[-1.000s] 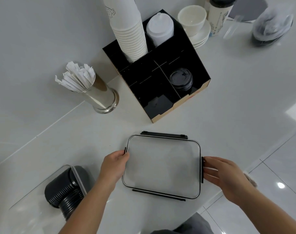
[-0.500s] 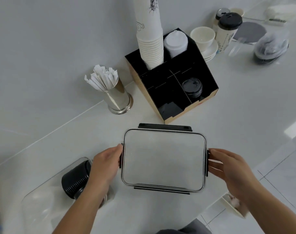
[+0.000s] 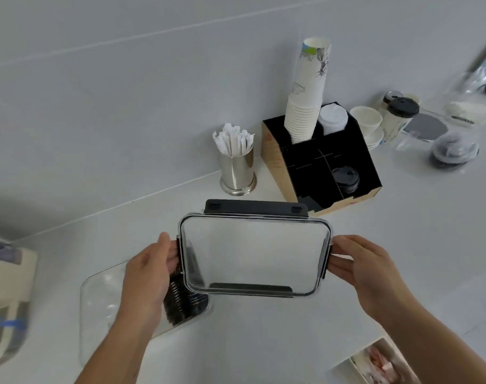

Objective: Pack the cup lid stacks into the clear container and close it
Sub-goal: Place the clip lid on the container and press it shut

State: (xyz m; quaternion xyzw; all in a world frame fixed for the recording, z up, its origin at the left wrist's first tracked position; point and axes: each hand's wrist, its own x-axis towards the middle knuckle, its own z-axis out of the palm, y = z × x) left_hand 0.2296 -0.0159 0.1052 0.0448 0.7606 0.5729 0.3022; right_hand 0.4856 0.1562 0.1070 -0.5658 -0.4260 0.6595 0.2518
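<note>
- My left hand (image 3: 150, 270) grips the left short edge of the clear lid (image 3: 254, 252), thumb on top near the black side latch, fingers curled under the rim.
- My right hand (image 3: 360, 266) grips the opposite short edge, fingers bent around the right latch; I cannot tell how far they reach beneath.
- The lid sits in the centre of the frame, held between both hands above the white counter (image 3: 264, 342), tilted so that its far edge is raised toward the camera.
- A long black latch flap (image 3: 257, 208) stands up along the lid's far edge; another black flap shows through the plastic along the near edge.
- The clear container (image 3: 103, 306) lies in the lower left of the frame, partly behind my left wrist and under the lid's left corner.
- A stack of black cup lids (image 3: 185, 299) lies on its side inside the container, at its right end.
- In the upper middle, a black organiser box (image 3: 316, 173) holds a tall stack of paper cups (image 3: 308, 101), a white lid stack (image 3: 333, 119) and more black lids (image 3: 345, 180) in its front right compartment.
- A metal cup of wrapped straws (image 3: 236, 162) stands just left of the box.
</note>
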